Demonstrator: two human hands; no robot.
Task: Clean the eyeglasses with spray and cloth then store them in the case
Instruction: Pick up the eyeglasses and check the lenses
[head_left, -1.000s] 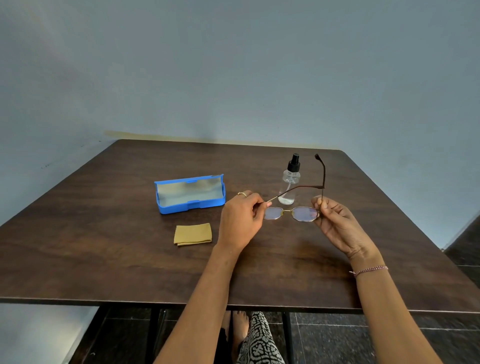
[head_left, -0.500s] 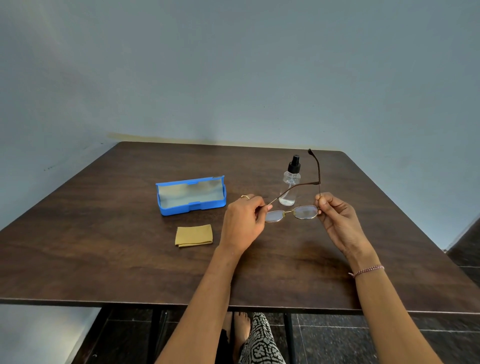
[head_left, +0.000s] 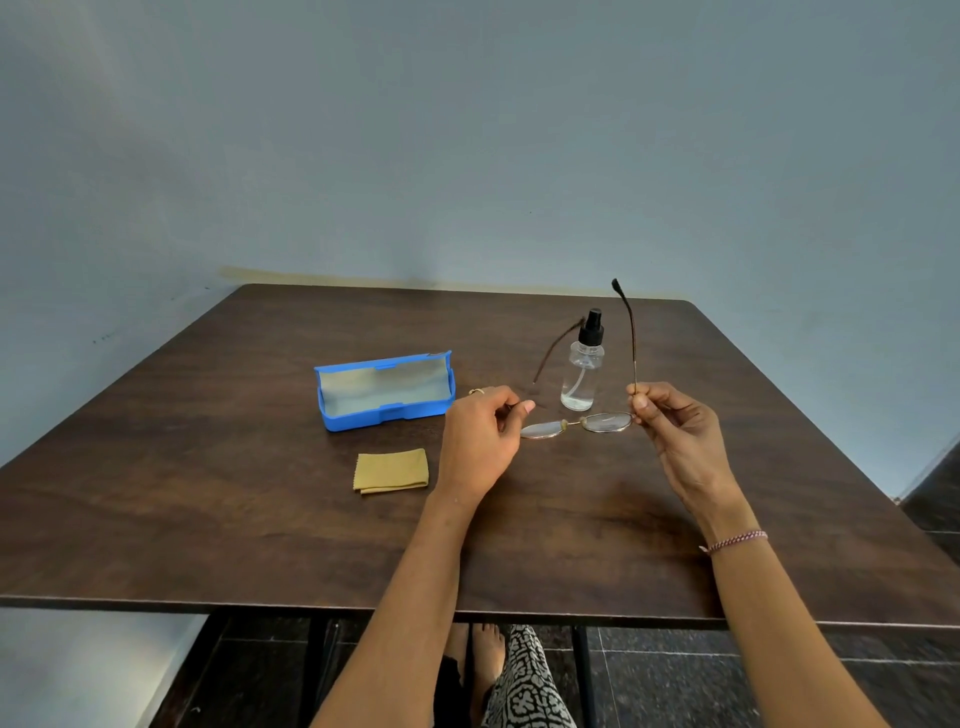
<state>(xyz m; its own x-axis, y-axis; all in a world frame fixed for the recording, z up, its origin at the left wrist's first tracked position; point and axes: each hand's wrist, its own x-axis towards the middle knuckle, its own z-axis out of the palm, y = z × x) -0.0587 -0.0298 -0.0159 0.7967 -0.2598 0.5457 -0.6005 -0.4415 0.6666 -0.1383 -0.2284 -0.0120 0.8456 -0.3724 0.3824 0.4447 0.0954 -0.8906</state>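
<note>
Nearest the body, both hands hold the eyeglasses (head_left: 576, 423) just above the table (head_left: 208, 493). The left hand (head_left: 480, 441) is pinched shut at the left end of the frame, thumb and fingers closed at the hinge. The right hand (head_left: 675, 431) is closed at the right end, thumb and forefinger clamped where the arm meets the lens.

What has just changed is the left arm of the glasses. A second ago it lay folded across the frame, slanting over toward the right hand. Now it has swung out and rises up and away from the left pinch, blurred as if moving. The right arm stood up before and stands up now, rising straight out of the right-hand pinch. So both arms are unfolded, or very nearly so, and the lenses hang between the two grips, turned roughly upward. In my judgement this is the opening step done, with the lenses exposed and ready for spraying; nothing has been cleaned yet.

To the left of the left-hand grip, and a little nearer, the folded yellow cloth (head_left: 392, 470) lies flat on the table, untouched. Beyond the cloth, the blue case (head_left: 384, 389) sits open and holds nothing. Just beyond the glasses, between the two grips, the spray bottle (head_left: 584, 369) stands upright, within easy reach of either hand once one lets go.
</note>
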